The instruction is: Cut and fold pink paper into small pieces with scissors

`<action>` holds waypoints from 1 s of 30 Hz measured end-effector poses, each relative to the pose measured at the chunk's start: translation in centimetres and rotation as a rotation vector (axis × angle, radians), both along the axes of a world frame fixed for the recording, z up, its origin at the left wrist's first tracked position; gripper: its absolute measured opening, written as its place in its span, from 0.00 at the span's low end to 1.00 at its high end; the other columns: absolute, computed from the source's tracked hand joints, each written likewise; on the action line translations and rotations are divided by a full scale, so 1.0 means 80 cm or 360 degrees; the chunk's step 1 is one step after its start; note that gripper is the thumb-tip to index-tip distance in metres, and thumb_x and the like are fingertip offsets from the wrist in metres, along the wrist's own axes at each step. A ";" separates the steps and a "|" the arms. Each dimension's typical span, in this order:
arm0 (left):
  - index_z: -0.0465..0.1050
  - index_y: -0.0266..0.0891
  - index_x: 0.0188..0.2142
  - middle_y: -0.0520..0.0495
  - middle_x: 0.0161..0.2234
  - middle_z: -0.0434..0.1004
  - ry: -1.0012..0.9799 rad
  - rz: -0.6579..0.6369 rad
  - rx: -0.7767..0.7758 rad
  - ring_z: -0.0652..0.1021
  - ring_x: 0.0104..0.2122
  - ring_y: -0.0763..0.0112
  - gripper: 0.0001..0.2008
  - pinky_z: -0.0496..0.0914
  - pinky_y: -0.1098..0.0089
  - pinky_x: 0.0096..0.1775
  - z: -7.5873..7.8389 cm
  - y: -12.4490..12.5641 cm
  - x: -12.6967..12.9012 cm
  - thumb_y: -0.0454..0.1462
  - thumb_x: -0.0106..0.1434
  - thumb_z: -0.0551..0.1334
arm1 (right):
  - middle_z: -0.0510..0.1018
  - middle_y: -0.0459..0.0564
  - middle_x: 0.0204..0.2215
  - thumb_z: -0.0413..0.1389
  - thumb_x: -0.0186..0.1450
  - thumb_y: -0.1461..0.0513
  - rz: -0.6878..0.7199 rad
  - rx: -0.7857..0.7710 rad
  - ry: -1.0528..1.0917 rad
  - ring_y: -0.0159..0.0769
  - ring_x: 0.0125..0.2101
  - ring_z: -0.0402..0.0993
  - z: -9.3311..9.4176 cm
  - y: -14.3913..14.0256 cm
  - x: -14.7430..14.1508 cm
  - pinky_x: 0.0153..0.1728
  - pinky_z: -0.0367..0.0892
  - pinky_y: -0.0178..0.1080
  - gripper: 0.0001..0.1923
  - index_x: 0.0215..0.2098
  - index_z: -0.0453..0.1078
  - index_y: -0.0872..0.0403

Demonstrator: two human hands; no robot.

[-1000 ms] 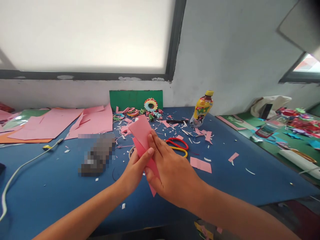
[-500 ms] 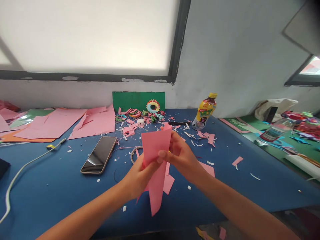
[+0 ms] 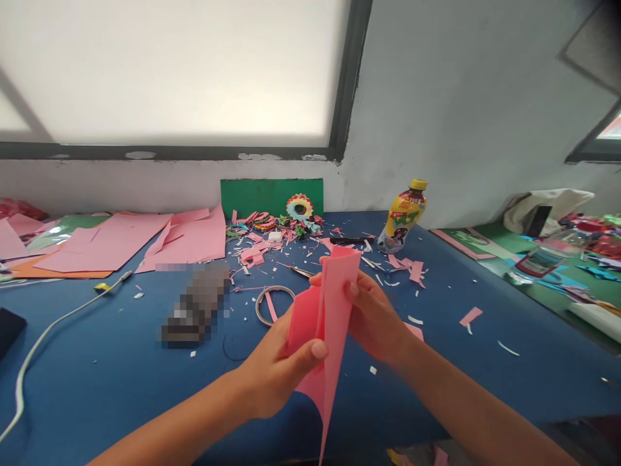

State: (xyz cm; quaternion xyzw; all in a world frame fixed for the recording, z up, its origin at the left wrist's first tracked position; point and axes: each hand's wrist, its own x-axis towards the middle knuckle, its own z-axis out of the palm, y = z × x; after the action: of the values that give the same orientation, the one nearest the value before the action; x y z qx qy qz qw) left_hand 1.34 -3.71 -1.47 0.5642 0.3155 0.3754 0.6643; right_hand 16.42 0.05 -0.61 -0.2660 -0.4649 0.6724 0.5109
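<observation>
While both hands are gripping the pink paper sheet [image 3: 326, 317] above the blue counter [image 3: 111, 375], the left hand [image 3: 279, 366] is pinching its lower part and the right hand [image 3: 373, 310] is pressing a lengthwise fold, which likely needs a firm crease next.

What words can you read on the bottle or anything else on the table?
None can be read for sure.
Bottle: its yellow label has big green letters, too blurred to read.
Clear packet with a red label at the right: print too small to read.
Pink paper held by the left hand and right hand: no writing shows.
</observation>
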 end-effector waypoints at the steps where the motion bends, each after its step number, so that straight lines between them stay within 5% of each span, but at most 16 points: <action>1: 0.67 0.41 0.43 0.49 0.25 0.68 -0.0011 -0.0010 0.0000 0.70 0.25 0.67 0.29 0.67 0.70 0.27 0.000 0.000 0.000 0.58 0.48 0.61 | 0.76 0.46 0.30 0.63 0.48 0.48 -0.0001 -0.0004 0.0000 0.32 0.27 0.71 0.000 0.000 0.001 0.28 0.68 0.35 0.19 0.34 0.70 0.49; 10: 0.68 0.41 0.40 0.50 0.28 0.69 -0.0120 -0.0046 -0.0099 0.71 0.28 0.71 0.21 0.68 0.73 0.30 0.000 -0.002 0.001 0.49 0.51 0.65 | 0.77 0.49 0.35 0.63 0.47 0.47 -0.0033 -0.0016 -0.0024 0.32 0.27 0.71 0.000 -0.003 0.002 0.27 0.69 0.36 0.25 0.40 0.70 0.47; 30: 0.69 0.40 0.40 0.47 0.31 0.74 -0.0098 -0.0011 -0.0259 0.76 0.29 0.68 0.18 0.71 0.73 0.30 0.000 -0.004 0.003 0.47 0.54 0.63 | 0.76 0.49 0.40 0.61 0.49 0.47 0.0072 -0.0068 0.0019 0.37 0.34 0.73 -0.007 0.001 0.008 0.33 0.70 0.38 0.25 0.42 0.69 0.47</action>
State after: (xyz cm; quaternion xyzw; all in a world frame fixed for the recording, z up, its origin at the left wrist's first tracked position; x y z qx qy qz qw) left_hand 1.56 -4.01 -1.43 0.4974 0.3225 0.3634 0.7186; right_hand 17.07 0.16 -1.18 -0.2623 -0.4531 0.6951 0.4926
